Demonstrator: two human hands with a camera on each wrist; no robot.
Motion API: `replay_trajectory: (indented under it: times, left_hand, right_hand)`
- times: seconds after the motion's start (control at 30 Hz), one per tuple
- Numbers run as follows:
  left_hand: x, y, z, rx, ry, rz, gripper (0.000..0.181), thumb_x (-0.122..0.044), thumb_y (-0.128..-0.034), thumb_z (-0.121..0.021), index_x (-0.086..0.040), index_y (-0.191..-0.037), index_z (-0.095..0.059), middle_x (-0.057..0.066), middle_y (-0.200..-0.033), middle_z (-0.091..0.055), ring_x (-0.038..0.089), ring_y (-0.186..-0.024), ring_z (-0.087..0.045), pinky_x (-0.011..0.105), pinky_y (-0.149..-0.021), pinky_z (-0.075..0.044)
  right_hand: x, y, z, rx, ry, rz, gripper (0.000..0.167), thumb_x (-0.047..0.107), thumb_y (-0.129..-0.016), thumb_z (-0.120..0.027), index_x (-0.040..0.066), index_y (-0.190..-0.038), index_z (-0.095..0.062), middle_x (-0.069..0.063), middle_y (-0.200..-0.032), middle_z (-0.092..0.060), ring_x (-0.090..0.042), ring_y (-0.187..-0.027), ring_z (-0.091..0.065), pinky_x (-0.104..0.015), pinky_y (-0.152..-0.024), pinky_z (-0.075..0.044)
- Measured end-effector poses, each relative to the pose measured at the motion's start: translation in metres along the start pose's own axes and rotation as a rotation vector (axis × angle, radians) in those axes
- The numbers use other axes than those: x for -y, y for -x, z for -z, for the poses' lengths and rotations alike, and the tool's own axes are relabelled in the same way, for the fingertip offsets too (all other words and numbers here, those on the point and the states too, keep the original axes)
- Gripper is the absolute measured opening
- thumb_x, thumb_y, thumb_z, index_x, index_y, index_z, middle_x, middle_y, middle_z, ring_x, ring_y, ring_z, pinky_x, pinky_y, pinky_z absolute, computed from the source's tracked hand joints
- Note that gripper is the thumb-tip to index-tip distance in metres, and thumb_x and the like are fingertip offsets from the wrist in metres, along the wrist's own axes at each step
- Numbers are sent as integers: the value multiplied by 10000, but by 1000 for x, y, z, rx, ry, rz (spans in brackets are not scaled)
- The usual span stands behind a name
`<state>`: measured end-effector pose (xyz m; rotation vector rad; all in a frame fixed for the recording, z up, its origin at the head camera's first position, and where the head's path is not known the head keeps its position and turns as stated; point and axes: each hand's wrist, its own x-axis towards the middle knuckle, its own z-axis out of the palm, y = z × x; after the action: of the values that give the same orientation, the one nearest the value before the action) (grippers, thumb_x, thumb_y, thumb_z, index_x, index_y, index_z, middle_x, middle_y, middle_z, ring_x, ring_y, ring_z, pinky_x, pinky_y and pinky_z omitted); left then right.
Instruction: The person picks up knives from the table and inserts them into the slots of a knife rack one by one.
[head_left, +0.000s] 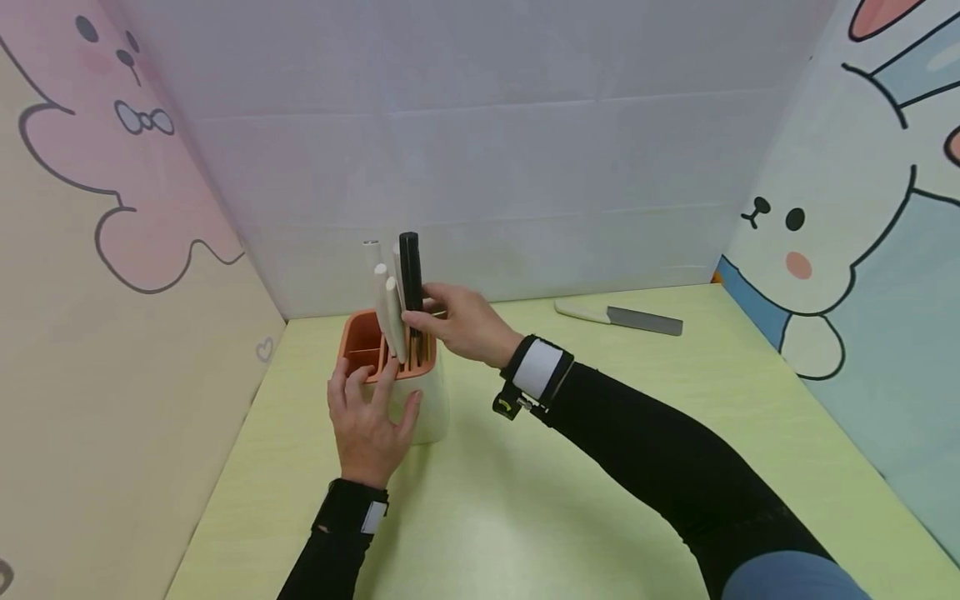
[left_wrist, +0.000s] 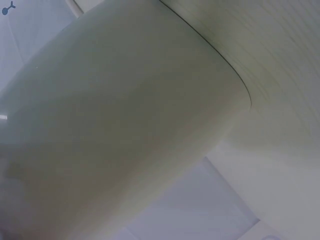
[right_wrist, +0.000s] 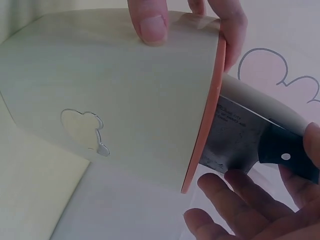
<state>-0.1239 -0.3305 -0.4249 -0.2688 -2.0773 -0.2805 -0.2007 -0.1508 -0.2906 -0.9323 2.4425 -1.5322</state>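
A white knife holder [head_left: 429, 408] with an orange top stands on the table at left of centre. My left hand [head_left: 372, 429] grips its near side, fingers over the orange rim and thumb on the front wall. With my right hand [head_left: 474, 327] I pinch the black handle [head_left: 409, 262] of a broad-bladed knife. In the right wrist view, part of its metal blade [right_wrist: 235, 137] shows above the orange rim and the rest is hidden inside the holder. Several white handles [head_left: 382, 300] stand beside it in the holder. The left wrist view shows mostly the holder's wall [left_wrist: 125, 110].
A knife with a pale handle and a grey blade [head_left: 645, 321] lies on the table to the right, near the back wall. Walls with cartoon animals flank the pale green table [head_left: 525, 500]. An open orange compartment [head_left: 363, 333] is at the holder's left.
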Motion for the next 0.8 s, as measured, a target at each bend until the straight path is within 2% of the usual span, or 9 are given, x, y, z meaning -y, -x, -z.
replay_trajectory:
  times: [0.17,0.3,0.57,0.8]
  left_hand:
    - [0,1,0,-2,8,3,519,-448,-875,-612,-142,-1293,-584,262,-1142,-502,482,-1295,-341,618,-1009,-317]
    - [0,1,-1,-5,15,0,523,-435,-864,-627,-140,-1293,-585,260,-1142,-502,480,-1296,-339,620,-1011,-310]
    - [1,0,-1,-5,11,-5,524,-431,-859,-628,-138,-1291,-584,259,-1142,-503,495,-1276,-354,616,-1021,-302]
    - [1,1,-1,0,7,3,521,-450,-875,-612,-148,-1298,-579,255,-1149,-498,482,-1291,-344,618,-1010,-312]
  right_hand:
    - [-3,0,-3,20,9,-16,379,347,-946,-597,160,-1275,-575,-43,-1192,-661,-185,-1092,-624,-342,-872,-515]
    - [-4,1,-5,19,65,-14,336,347,-949,-593,152,-1222,-600,-31,-1129,-680,-170,-1087,-617,-348,-867,-510]
    - [-9,2,-10,27,125,-36,281,341,-949,-595,143,-1145,-633,-31,-1052,-671,-157,-1013,-596,-322,-778,-505]
    - [-15,2,-14,39,141,-17,231,334,-946,-604,160,-1091,-645,21,-949,-662,-143,-939,-578,-305,-738,-466]
